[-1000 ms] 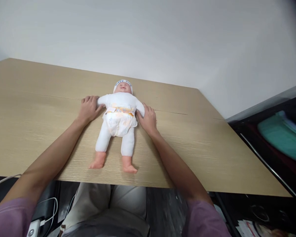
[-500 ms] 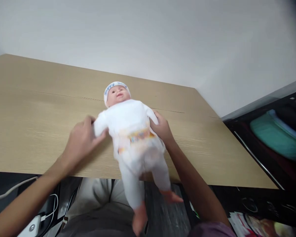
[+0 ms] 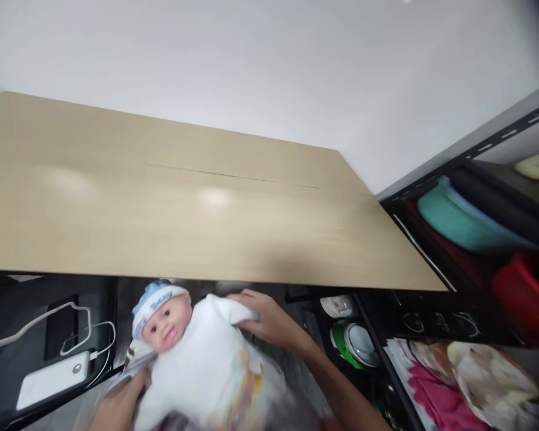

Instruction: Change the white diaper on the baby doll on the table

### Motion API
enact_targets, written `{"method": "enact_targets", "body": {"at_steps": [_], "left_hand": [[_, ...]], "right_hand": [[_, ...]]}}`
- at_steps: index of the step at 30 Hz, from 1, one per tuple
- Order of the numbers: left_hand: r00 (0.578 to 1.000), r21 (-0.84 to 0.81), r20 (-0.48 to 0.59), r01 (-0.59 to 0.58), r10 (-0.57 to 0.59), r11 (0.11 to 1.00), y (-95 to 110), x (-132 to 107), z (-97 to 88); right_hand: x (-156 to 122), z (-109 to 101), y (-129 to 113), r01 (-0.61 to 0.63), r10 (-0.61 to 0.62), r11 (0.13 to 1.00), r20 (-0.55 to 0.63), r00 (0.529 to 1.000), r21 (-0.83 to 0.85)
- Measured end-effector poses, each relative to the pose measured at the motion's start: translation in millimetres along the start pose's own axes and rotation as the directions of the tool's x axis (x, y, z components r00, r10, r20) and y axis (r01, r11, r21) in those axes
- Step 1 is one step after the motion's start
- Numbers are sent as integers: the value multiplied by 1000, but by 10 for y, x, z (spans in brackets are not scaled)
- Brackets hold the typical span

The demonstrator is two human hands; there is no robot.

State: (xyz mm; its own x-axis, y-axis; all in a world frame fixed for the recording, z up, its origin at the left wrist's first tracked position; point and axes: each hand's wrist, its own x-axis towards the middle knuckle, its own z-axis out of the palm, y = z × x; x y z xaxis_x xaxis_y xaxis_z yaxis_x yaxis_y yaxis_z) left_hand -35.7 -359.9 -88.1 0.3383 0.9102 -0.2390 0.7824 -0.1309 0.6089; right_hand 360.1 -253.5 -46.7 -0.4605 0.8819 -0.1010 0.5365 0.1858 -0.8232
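Note:
A baby doll (image 3: 197,371) in a white top, with a blue and white cap, lies tilted in front of my body, below the table's front edge. Its face points up toward me, and its lower half is smeared by motion. My right hand (image 3: 267,320) is closed around the doll's white-sleeved arm. At the doll's other side, under its head, my left hand (image 3: 126,392) grips near the other sleeve; its fingers are partly hidden and blurred. Orange and yellow print shows on the doll's diaper (image 3: 247,383).
The wooden table (image 3: 161,227) stretches ahead to a white wall (image 3: 206,66). A white power bank (image 3: 54,377) with cables lies on a black surface at left. To the right, shelving holds a teal basin (image 3: 467,218), a red container (image 3: 525,293) and pink cloth (image 3: 444,389).
The doll has come off the tabletop area, down toward my lap, turning so its head points left. Both hands moved with it. My view has shifted, showing more of the right-hand shelves.

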Motion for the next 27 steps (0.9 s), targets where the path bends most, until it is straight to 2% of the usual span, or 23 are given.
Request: {"method": "enact_targets", "body": {"at_steps": [3,6,8,11,13,14,17,19,21,23,27], "left_hand": [[995,13,66,74,-75,997,102,-3,-71],[990,34,118,74,-78,997,174,40,-131],[994,35,108,11,-15,999,188,63,-142],[985,87,-35,-165,169,982,236,120,-140],[949,124,-93,-289,302,949,362,219,-155],[928,123,-89,-349,361,929,460,293,-167],[849,27,31,-528,527,849,834,598,-169],[767,-56,133,-627,628,777,1053,818,-105],[698,-89,205,-685,686,723,1179,1001,10],[673,-81,229,-706,703,703,1211,1120,133],[682,-114,212,-694,700,711,1184,1181,247]], "right_hand": [[70,323,418,-29,27,999,-120,992,-13],[-46,531,660,-61,59,998,-211,976,-3],[-205,590,705,-59,63,998,-228,972,25],[-473,611,672,-84,104,991,-208,973,102],[-615,630,631,-135,162,979,-175,971,154],[-663,650,614,-161,190,971,-168,967,176],[-701,736,600,-202,249,951,-192,949,233],[-660,784,641,-207,265,943,-209,941,261],[-605,797,728,-207,271,940,-229,935,271],[-562,765,842,-224,294,940,-280,914,257],[-524,632,949,-279,340,938,-396,853,205]]}}
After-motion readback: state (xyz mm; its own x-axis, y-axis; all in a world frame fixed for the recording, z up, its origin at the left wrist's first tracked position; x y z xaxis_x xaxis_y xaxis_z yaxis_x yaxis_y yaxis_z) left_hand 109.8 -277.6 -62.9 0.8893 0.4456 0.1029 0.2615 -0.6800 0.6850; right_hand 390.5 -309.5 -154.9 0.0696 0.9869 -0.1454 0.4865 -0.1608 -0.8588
